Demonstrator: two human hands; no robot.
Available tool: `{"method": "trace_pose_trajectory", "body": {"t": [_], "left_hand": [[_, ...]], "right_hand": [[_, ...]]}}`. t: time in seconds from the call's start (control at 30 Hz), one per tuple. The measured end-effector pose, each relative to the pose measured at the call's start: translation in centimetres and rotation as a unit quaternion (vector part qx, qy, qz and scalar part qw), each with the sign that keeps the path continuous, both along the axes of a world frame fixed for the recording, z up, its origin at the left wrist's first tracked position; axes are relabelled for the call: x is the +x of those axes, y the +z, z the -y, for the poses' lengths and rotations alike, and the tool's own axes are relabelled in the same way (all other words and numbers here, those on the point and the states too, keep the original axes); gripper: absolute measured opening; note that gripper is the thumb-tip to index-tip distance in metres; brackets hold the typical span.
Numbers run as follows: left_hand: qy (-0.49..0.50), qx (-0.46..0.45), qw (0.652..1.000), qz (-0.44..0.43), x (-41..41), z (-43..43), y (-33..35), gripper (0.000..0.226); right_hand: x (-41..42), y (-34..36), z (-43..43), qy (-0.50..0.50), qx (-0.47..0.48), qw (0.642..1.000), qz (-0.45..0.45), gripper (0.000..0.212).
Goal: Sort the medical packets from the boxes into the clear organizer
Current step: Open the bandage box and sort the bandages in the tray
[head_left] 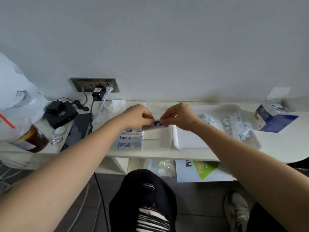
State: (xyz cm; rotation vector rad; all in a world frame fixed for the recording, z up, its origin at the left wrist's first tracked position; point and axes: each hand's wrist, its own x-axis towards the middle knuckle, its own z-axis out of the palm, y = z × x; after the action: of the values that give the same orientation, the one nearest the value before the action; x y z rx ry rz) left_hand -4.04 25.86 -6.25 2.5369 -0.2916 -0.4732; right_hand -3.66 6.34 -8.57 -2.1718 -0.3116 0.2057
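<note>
- Surface [275, 144] first: it's long, white and pushed against a plain wall, with pretty much everything sitting on it.
- White tray [184, 145] lies flat on the right half, just beside the organizer.
- Loose pile of packets [237, 128] is heaped on the far right part of that tray, pale blue and white wrappers all jumbled up.
- Clear organizer [157, 144] sits near the front edge in the middle, touching or nearly touching the tray's left rim, can't really tell which.
- Sorted packets [129, 143] with blue-and-white labels fill the organizer's left-hand compartments, lying flat in stacks.
- Open blue box [267, 118] is over at the far right, well apart from the organizer, flap folded out toward the front with more packets sticking out the top.
- Drink cup [28, 136] with a red straw stands at the left end, dark liquid inside.
- Left hand [137, 117] is over the organizer, fingers curled in and pinching the left end of a packet.
- Right hand [181, 117] is doing the same on the other end, fingertips pinched tight on it.
- Blue-and-white packet [155, 125] hangs between the two hands, roughly level, above the organizer's right side. Could be one packet or a thin stack, too small to say.
</note>
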Motion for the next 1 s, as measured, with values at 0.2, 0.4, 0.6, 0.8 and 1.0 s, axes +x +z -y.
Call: {"method": "trace_pose_trajectory", "body": {"t": [0.2,0.4,0.6,0.8,1.0], "left_hand": [[0.008,0.036,0.999,0.017,0.1,0.4,-1.6,0.008],[0.047,0.061,0.997,-0.005,0.9,1.4,-3.3,0.011],[0.036,0.093,0.995,-0.018,1.4,1.9,-3.6,0.008],[0.034,0.121,0.992,-0.031,1.4,-1.3,-1.1,0.01],[0.064,0.086,0.994,-0.014,-0.1,-3.7,-0.7,0.01]], "right_hand": [[-0.7,-0.9,-1.7,0.024,-0.072,0.997,-0.005,0.011],[-0.9,0.2,-0.8,0.0,-0.072,0.997,0.041,0.012],[-1.7,-0.2,0.6,0.067,-0.126,0.989,0.035,0.013],[-0.6,0.3,-2.4,0.049,-0.103,0.991,0.065,0.018],[-0.1,-0.3,-6.8,0.085,-0.14,0.985,-0.052,0.013]]}}
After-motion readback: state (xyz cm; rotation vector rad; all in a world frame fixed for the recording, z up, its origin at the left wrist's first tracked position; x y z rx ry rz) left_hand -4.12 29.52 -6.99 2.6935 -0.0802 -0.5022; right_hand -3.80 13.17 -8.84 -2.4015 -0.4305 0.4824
